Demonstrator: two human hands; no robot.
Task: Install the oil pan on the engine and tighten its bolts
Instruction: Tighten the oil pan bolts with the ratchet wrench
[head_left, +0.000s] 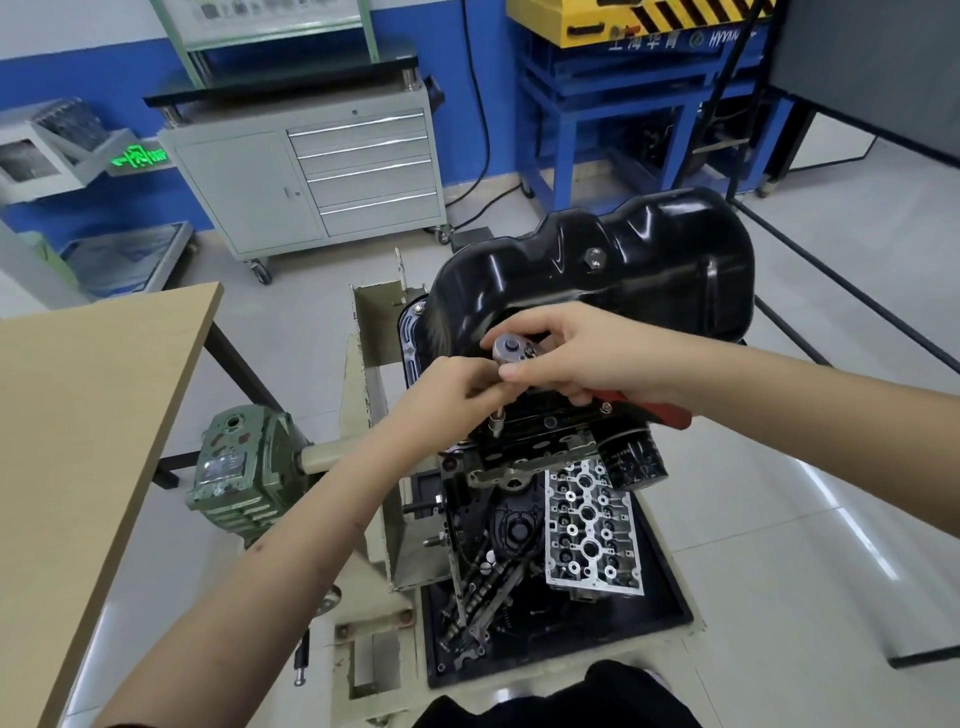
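One black oil pan (597, 275) sits upside down on top of the engine (545, 441), which is mounted on a beige stand (374, 467). At the pan's near edge, one ratchet (511, 351) with a red handle stands over the flange. The right hand (576, 353) grasps its head; the left hand (457, 389) pinches the extension just beneath. One cylinder head (592, 525) lies in the stand's black tray (665, 597). One wooden table (78, 441) stands at left.
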